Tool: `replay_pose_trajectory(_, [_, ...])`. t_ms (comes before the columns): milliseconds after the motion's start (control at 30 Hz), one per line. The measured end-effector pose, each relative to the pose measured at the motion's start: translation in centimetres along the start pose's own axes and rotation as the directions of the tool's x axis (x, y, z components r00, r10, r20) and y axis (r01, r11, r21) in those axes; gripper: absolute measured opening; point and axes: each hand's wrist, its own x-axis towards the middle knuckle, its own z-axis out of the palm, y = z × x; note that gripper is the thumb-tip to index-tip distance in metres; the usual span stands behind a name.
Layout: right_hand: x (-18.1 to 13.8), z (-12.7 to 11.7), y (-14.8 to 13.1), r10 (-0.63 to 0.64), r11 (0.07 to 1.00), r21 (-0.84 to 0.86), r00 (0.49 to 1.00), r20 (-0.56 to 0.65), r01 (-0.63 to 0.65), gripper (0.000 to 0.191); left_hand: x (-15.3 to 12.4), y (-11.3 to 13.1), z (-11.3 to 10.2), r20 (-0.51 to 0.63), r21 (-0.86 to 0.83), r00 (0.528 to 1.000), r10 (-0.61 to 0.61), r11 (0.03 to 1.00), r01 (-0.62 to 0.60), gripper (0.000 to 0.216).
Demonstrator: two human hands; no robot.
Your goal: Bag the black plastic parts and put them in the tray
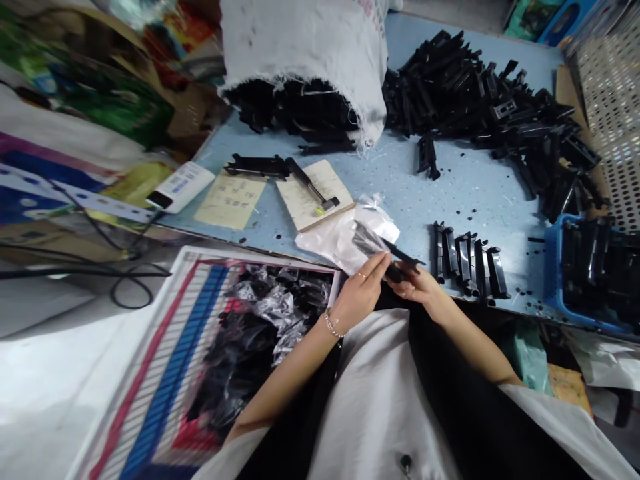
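Note:
Close in front of my body, over the front edge of the blue table, both hands meet. My left hand (361,293) has its fingers pressed together on a clear plastic bag (369,241), which seems to have dark material inside. My right hand (416,285) is closed around a long black plastic part (404,256), whose end points toward the bag's mouth. Whether it is partly inside the bag, I cannot tell. More flat clear bags (333,241) lie beneath. Right of my hands stands a short row of black parts (470,261).
A white woven sack (305,40) spills black parts at the back, beside a large pile (465,93). A blue basket (553,267) stands right. A hammer (313,183) rests on a pad (330,177). Lower left, a crate (183,267) holds bagged parts.

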Motion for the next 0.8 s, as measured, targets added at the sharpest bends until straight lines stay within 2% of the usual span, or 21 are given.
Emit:
replay_pose_trajectory(100, [-0.6,0.3,-0.1,-0.050,0.999,-0.022,0.998,-0.024,0.049,0.014,-0.5,0.2,-0.4,-0.012,-0.036,0.999,-0.036,0.999,0.035,0.068])
replay_pose_trajectory(200, [-1.6,0.8,0.2,-0.059,0.992,0.111,0.997,0.049,0.053,0.022,-0.8,-1.2,-1.0,-0.064,-0.016,0.989,-0.137,0.991,0.136,0.067])
replay_pose_trajectory(300, [-1.7,1.3,0.8,-0.053,0.983,0.180,0.989,0.139,0.028,0.031,-0.8,-2.2,-1.0,-0.132,0.012,0.979,-0.158,0.987,0.161,0.070])
replay_pose_trajectory(333, [-1.5,1.4,1.0,-0.045,0.988,0.151,0.988,0.144,0.023,0.031,-0.7,-2.2,-0.8,-0.153,0.034,0.978,-0.139,0.989,0.146,0.071])
replay_pose_trajectory(400, [-0.9,1.6,1.2,-0.075,0.997,0.007,0.994,0.080,0.075,0.028,-0.6,-1.7,-0.5,-0.145,0.073,0.988,-0.062,0.995,0.073,0.073])
replay_pose_trajectory(500, [-0.2,2.1,1.1,-0.208,0.949,-0.254,0.976,-0.061,0.186,0.025,-0.5,0.0,-0.2,-0.016,0.025,0.997,0.075,0.997,-0.074,0.076])
replay_pose_trajectory(567, [-0.2,2.6,1.1,-0.364,0.819,-0.514,0.923,-0.126,0.253,0.022,-0.2,1.0,-0.1,0.072,-0.036,0.990,0.118,0.993,-0.116,0.075])
replay_pose_trajectory(633, [-0.7,3.3,1.0,-0.517,0.549,-0.799,0.851,-0.094,0.245,0.021,-0.2,1.8,-0.5,0.125,-0.047,0.985,0.119,0.992,-0.114,0.071])
replay_pose_trajectory(667, [-1.1,3.6,0.9,-0.536,0.408,-0.887,0.843,-0.039,0.218,0.023,-0.4,2.0,-0.9,0.139,-0.028,0.986,0.094,0.995,-0.091,0.067])
replay_pose_trajectory(733, [-2.2,4.0,0.4,-0.450,0.247,-0.949,0.891,0.069,0.198,0.031,-1.6,1.6,-2.4,0.142,0.055,0.990,-0.022,0.998,0.015,0.054])
replay_pose_trajectory(800, [-3.8,3.9,-0.8,-0.400,0.129,-0.980,0.912,0.088,0.151,0.039,-4.2,-0.2,-4.7,0.133,0.180,0.964,-0.230,0.962,0.205,0.044])
